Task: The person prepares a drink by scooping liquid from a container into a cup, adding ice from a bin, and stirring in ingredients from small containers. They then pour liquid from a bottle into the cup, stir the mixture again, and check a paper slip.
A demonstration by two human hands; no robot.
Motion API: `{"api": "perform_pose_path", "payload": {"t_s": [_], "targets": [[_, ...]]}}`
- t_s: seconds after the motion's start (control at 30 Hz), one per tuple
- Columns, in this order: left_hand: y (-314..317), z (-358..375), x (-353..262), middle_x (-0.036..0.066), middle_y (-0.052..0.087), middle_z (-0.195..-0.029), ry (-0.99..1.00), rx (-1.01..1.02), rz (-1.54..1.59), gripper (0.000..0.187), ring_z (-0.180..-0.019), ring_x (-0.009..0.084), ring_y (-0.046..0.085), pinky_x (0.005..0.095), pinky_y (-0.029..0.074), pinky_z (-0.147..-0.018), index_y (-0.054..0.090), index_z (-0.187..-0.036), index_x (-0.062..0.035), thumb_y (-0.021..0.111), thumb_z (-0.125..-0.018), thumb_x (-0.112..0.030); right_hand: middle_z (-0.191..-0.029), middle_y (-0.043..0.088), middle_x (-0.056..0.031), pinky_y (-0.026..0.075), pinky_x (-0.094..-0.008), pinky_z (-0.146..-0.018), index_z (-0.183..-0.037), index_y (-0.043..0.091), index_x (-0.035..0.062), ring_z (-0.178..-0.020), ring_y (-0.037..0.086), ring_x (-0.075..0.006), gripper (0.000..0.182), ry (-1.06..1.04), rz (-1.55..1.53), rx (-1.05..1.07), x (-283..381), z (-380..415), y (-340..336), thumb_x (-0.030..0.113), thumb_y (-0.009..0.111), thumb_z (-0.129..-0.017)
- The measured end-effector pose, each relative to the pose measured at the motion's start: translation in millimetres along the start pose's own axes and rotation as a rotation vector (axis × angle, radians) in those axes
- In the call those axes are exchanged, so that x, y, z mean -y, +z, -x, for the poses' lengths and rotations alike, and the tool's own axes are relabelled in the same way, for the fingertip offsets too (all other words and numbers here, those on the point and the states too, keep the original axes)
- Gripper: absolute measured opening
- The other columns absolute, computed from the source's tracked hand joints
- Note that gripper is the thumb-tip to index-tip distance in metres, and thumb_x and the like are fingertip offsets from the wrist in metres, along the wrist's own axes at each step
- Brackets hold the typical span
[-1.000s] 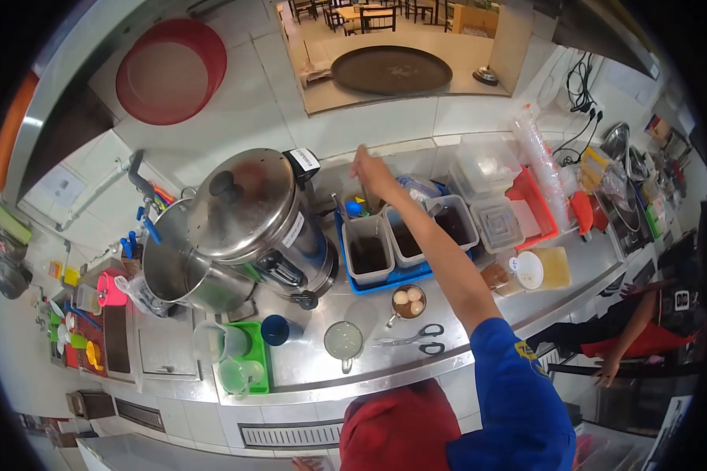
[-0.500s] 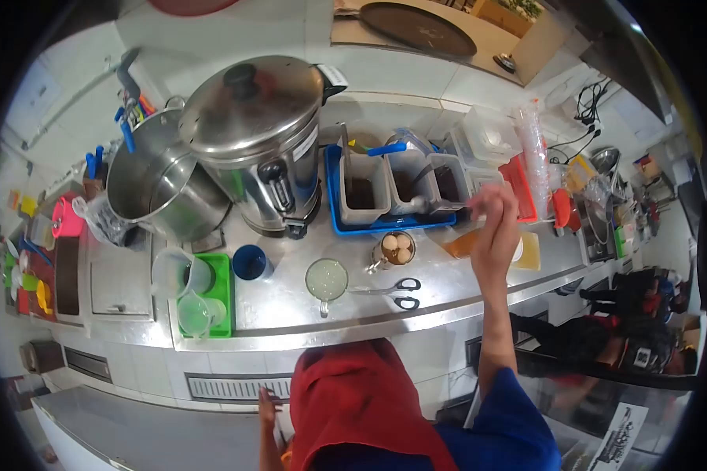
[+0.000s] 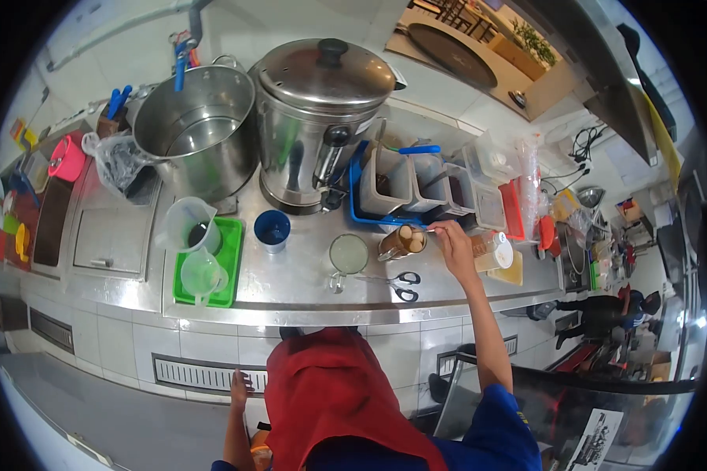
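My right hand is closed on the handle of a spoon that reaches to a glass mug. Pale round scoops top the brown drink in this tilted mug. Low beside the red apron, my left hand hangs with its fingers apart and nothing in it. A second glass mug, with pale contents, stands left of the first. Scissors with black handles lie on the steel counter. Behind the mugs, a blue tray holds several plastic tubs.
At the left are a steel urn, a large pot, a blue cup and a green tray with two plastic jugs. A white-lidded jar stands right of my hand. Another person is far right.
My right hand has come down from above the tubs to beside the drink mug, and the spoon now reaches it. The mug is more tilted. The view has shifted.
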State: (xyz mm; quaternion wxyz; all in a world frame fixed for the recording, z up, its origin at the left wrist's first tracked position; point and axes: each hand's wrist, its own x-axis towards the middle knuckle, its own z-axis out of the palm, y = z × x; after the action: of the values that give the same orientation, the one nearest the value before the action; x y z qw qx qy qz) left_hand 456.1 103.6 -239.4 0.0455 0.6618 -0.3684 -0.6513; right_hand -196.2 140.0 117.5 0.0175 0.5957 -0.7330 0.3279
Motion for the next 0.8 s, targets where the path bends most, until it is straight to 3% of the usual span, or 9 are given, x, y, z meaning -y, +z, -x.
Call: {"api": "perform_pose_path", "payload": {"t_s": [0.07,0.17,0.4,0.47,0.57,0.67,0.73,0.8], "targets": [[-7.5,8.0,7.0,0.011,0.062,-0.087,-0.002,-0.020,0.011,0.064,-0.062,0.0214,0.064,0.0347,0.055,-0.054,0.053,-0.114,-0.0087,0.030,-0.104,-0.067,-0.097,0.070,-0.0152,0.053,-0.0355,-0.077,-0.104,0.069,0.0016,-0.084,0.068,-0.0291,0.016,0.284,-0.001,-0.026,-2.7,0.9,8.9,0.008,0.055,-0.103],[-12.9,19.4,19.4,0.012,0.062,-0.088,-0.042,-0.044,0.020,0.064,-0.066,0.0219,0.065,0.0359,0.056,-0.056,0.053,-0.116,-0.0088,0.030,-0.104,-0.067,-0.092,0.069,-0.0154,0.053,-0.0365,-0.073,-0.102,0.070,0.0008,-0.078,0.068,-0.0287,0.019,0.356,-0.011,-0.041,2.0,0.6,11.2,0.012,0.054,-0.104],[-7.3,28.0,55.2,0.012,0.063,-0.090,-0.036,-0.043,0.098,0.063,-0.070,0.0218,0.064,0.0385,0.056,-0.060,0.053,-0.117,-0.0099,0.030,-0.104,-0.067,-0.085,0.070,-0.0151,0.053,-0.0355,-0.070,-0.100,0.071,0.0001,-0.073,0.068,-0.0238,0.023,0.231,0.116,-0.025,1.1,13.1,20.5,0.014,0.054,-0.105],[-3.6,27.3,60.6,0.012,0.063,-0.089,-0.071,0.018,0.108,0.063,-0.069,0.0215,0.064,0.0387,0.056,-0.060,0.053,-0.117,-0.0101,0.030,-0.103,-0.067,-0.081,0.070,-0.0154,0.053,-0.0360,-0.067,-0.100,0.072,0.0005,-0.070,0.069,-0.0247,0.024,0.421,0.109,-0.024,0.4,14.5,25.0,0.016,0.055,-0.105],[2.1,28.0,57.3,0.011,0.063,-0.087,-0.072,-0.020,0.124,0.063,-0.068,0.0200,0.063,0.0369,0.054,-0.059,0.055,-0.116,-0.0094,0.031,-0.104,-0.066,-0.079,0.071,-0.0161,0.052,-0.0360,-0.065,-0.099,0.072,0.0013,-0.068,0.070,-0.0247,0.025,0.420,0.091,-0.157,7.5,12.0,22.1,0.019,0.055,-0.105],[5.3,25.6,55.7,0.010,0.062,-0.084,-0.076,-0.047,0.160,0.062,-0.067,0.0181,0.063,0.0350,0.054,-0.057,0.055,-0.114,-0.0084,0.031,-0.105,-0.064,-0.079,0.071,-0.0164,0.052,-0.0345,-0.064,-0.100,0.073,0.0013,-0.069,0.071,-0.0233,0.027,0.430,0.140,-0.153,-1.1,23.9,43.5,0.022,0.055,-0.105],[5.9,23.1,56.0,0.009,0.064,-0.089,-0.066,-0.023,0.162,0.062,-0.070,0.0202,0.063,0.0402,0.053,-0.063,0.055,-0.114,-0.0130,0.032,-0.102,-0.070,-0.078,0.071,-0.0161,0.052,-0.0341,-0.064,-0.100,0.073,0.0007,-0.067,0.070,-0.0229,0.028,0.445,0.147,-0.120,0.0,17.7,32.5,0.022,0.055,-0.105],[4.7,24.3,56.8,0.008,0.063,-0.088,-0.058,-0.024,0.150,0.061,-0.069,0.0200,0.063,0.0399,0.053,-0.063,0.054,-0.113,-0.0126,0.032,-0.103,-0.069,-0.076,0.071,-0.0158,0.052,-0.0337,-0.064,-0.099,0.073,0.0000,-0.066,0.070,-0.0224,0.029,0.471,0.155,-0.085,6.9,16.4,27.3,0.022,0.055,-0.105]]}}
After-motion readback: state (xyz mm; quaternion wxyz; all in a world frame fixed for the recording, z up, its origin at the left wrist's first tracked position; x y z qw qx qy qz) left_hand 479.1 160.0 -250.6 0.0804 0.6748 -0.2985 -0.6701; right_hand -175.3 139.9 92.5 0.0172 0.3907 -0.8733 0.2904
